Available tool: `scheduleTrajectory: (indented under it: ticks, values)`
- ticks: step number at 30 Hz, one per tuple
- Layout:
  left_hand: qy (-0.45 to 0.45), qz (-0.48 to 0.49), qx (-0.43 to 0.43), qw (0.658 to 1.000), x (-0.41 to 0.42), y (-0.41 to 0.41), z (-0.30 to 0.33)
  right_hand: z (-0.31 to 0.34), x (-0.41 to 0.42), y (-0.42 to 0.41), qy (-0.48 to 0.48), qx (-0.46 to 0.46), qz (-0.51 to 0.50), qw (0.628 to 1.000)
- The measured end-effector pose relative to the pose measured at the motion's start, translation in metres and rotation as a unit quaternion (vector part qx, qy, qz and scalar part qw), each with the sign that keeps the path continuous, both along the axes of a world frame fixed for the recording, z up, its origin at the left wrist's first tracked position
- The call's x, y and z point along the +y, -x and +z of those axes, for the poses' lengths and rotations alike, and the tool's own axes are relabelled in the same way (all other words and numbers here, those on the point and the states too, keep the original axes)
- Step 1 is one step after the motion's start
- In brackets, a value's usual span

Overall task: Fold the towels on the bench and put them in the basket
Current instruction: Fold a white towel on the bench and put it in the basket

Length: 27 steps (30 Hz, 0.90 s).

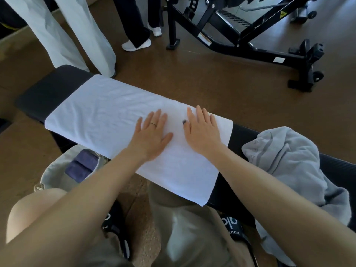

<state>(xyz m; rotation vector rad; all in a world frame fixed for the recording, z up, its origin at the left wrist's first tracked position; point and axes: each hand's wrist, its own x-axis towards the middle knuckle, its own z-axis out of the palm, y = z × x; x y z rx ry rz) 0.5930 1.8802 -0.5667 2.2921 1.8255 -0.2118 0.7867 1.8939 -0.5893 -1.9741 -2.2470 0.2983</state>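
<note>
The white towel (115, 112) lies spread flat along the dark padded surface (48, 89), its near edge hanging over the front. The left hand (152, 132) and right hand (202, 130) rest side by side on it, palms down, fingers spread. A crumpled grey towel (292, 160) sits to the right; the basket (55, 174) below holds 2 folded purple towels (81, 166).

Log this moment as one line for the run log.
stage: smoothing | white towel flat on bench | left hand, right hand flat on it | grey towel unfolded | basket: purple towels
</note>
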Motion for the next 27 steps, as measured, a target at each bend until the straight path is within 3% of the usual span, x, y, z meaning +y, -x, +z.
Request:
scheduleTrajectory:
  ticks: [3, 8, 12, 16, 21, 27]
  values:
    - [0.030, -0.015, -0.002, 0.999, 0.008, 0.023, -0.007, -0.005, 0.000, -0.015, 0.008, -0.025, -0.037, 0.999]
    - [-0.004, -0.010, -0.018, 1.000, 0.026, 0.026, 0.000, -0.002, 0.006, -0.041, 0.012, -0.039, -0.114, 0.993]
    - [0.002, -0.001, 0.021, 1.000, 0.046, 0.042, 0.002, 0.001, 0.010, -0.043, -0.001, -0.046, -0.135, 0.990]
    - [0.027, -0.014, 0.021, 0.999, 0.058, 0.058, -0.001, 0.003, 0.016, -0.022, 0.014, -0.068, -0.099, 0.993]
    - [-0.068, -0.047, 0.028, 0.996, 0.081, 0.053, 0.003, 0.015, 0.050, 0.044, -0.039, -0.030, -0.005, 0.999]
    - [-0.010, -0.085, 0.005, 0.996, 0.113, 0.074, -0.011, -0.001, 0.089, 0.098, 0.007, -0.009, 0.005, 1.000]
